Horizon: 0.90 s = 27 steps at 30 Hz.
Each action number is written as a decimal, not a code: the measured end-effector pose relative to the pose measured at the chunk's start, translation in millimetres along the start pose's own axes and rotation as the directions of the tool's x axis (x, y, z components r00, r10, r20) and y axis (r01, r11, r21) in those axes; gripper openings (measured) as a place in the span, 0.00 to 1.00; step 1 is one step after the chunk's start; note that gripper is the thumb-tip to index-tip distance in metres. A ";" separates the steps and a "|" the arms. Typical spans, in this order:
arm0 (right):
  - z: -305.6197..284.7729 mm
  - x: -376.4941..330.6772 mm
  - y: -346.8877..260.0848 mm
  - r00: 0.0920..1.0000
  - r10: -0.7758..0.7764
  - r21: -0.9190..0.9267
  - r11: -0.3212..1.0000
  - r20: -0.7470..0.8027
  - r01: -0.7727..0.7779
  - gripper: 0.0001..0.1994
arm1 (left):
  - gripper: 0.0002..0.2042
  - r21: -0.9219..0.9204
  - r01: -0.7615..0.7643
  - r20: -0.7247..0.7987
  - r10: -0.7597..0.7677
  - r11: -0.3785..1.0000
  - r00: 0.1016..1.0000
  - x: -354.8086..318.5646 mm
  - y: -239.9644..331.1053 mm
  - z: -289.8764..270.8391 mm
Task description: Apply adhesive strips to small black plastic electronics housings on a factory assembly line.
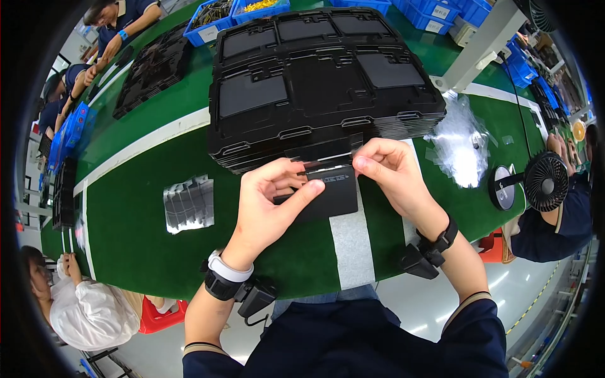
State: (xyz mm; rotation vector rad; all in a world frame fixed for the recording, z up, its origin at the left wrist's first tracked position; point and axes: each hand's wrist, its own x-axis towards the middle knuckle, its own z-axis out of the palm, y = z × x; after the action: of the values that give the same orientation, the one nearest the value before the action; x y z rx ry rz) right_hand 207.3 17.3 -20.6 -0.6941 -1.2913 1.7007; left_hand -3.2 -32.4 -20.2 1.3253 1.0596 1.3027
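Observation:
My left hand (268, 201) grips a flat black rectangular part (333, 196) by its left edge, thumb across its top face. My right hand (387, 167) pinches a thin strip or film at the part's upper edge, fingertips close to my left fingers. Both hands hover just above the green table (138, 214), right in front of a tall stack of black moulded trays (315, 82). Each wrist carries a strap with a small black device.
A fanned row of shiny grey sheets (188, 203) lies to the left. Clear plastic films (463, 142) are piled at right, near a small black desk fan (545, 181). Blue bins (227, 16) and more black trays (151, 66) sit farther back. Other people work around the table.

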 end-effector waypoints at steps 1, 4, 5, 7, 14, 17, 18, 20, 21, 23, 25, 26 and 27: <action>-0.5 0.3 -0.5 1.000 0.026 0.018 1.000 -0.002 -0.026 0.05 | 0.11 -0.050 0.027 0.010 -0.026 0.998 1.000 -0.5 -0.4 0.3; 1.4 -1.1 0.8 0.999 -0.041 -0.216 0.976 0.013 0.043 0.05 | 0.11 -0.113 0.080 0.020 -0.078 0.990 0.997 -1.5 -1.8 0.5; 2.1 -1.8 1.2 0.997 -0.069 -0.320 0.945 0.016 0.070 0.05 | 0.11 -0.130 0.079 0.017 -0.077 0.988 0.997 -1.6 -2.1 0.4; 3.4 -2.6 1.9 0.986 -0.159 -0.436 0.884 0.058 0.168 0.06 | 0.11 -0.106 0.098 0.028 -0.096 0.989 0.995 -1.3 -2.7 0.6; 6.8 -2.8 3.0 0.995 -0.017 -0.311 0.949 0.099 0.047 0.07 | 0.12 -0.113 0.077 0.013 -0.076 0.991 0.997 0.3 -2.7 1.0; 6.9 -3.6 3.9 0.983 0.049 -0.273 0.962 0.176 0.001 0.12 | 0.12 -0.106 0.076 0.021 -0.074 0.991 0.997 0.0 -1.7 1.5; 6.6 -3.8 4.1 0.981 0.090 -0.264 0.964 0.173 -0.042 0.12 | 0.11 -0.117 0.074 0.020 -0.072 0.990 0.997 -0.1 -1.2 1.6; 6.1 -3.7 4.2 0.981 0.124 -0.238 0.968 0.151 -0.085 0.10 | 0.11 -0.165 0.060 0.011 -0.059 0.984 0.998 0.2 0.4 1.3; 6.0 -3.4 4.2 0.983 0.117 -0.241 0.967 0.142 -0.081 0.11 | 0.10 -0.165 0.067 0.017 -0.066 0.984 0.998 0.4 1.6 0.7; 6.7 -2.8 3.9 0.987 0.119 -0.258 0.962 0.105 -0.089 0.11 | 0.10 -0.173 0.090 0.024 -0.087 0.981 0.996 0.8 3.9 -0.6; 8.2 -2.9 3.1 0.993 0.063 -0.242 0.970 0.101 -0.037 0.10 | 0.08 -0.177 0.077 0.007 -0.077 0.981 0.997 0.4 5.1 0.0; 9.0 -3.2 2.3 0.994 0.058 -0.238 0.971 0.097 -0.034 0.10 | 0.07 -0.178 0.086 -0.013 -0.090 0.980 0.996 -0.2 5.4 0.5; 10.0 -3.7 1.5 0.996 0.052 -0.299 0.954 0.071 -0.029 0.10 | 0.05 -0.114 0.024 -0.049 -0.030 0.993 0.998 -0.9 5.2 1.4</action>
State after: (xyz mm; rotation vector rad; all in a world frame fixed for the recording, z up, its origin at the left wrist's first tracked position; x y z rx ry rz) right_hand 200.3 9.2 -19.3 -0.8393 -1.6198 1.5945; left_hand -2.1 -34.1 -15.2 1.1954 1.0195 1.3622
